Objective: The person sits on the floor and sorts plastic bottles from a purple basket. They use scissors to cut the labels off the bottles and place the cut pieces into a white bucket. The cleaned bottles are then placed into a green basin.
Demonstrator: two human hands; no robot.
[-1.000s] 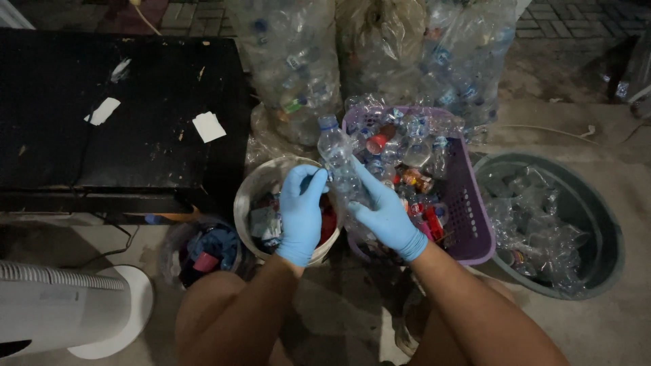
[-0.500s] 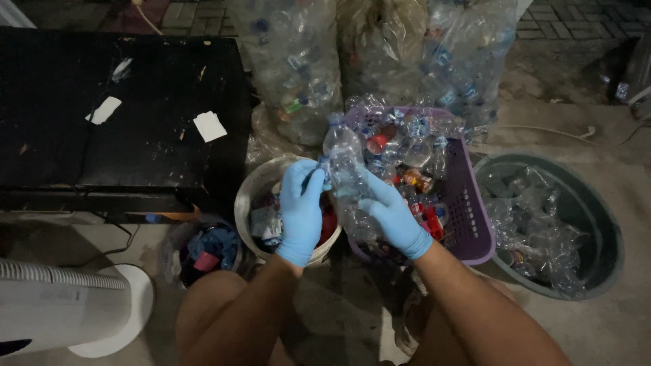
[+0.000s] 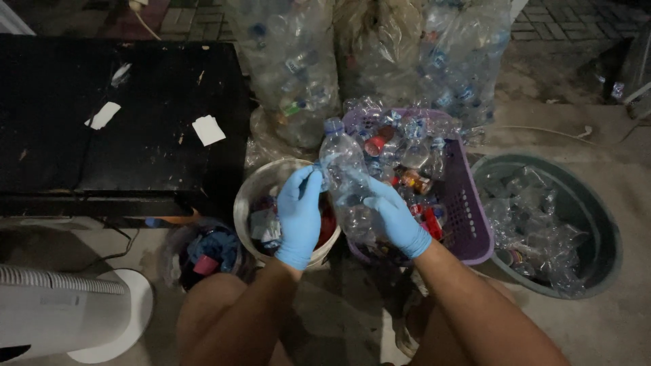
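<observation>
**Both gloves on one bottle**

Far left there's a white fan base [image 3: 102,318], with a black table [image 3: 122,129] behind it. Next comes a small tub [image 3: 203,254] of caps, then a white bucket [image 3: 261,190]. Left hand [image 3: 298,217] pinches the bottle [image 3: 346,179] near its label over that bucket; right hand [image 3: 397,220] is wrapped around the lower body. Purple basket [image 3: 468,224] sits just right, green tub [image 3: 597,224] at far right.

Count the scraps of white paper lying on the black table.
2. One white scrap lies toward the left of the black table; the other white scrap lies nearer its right edge, close to the clear sacks of bottles. Smaller specks are too small to tell.
</observation>
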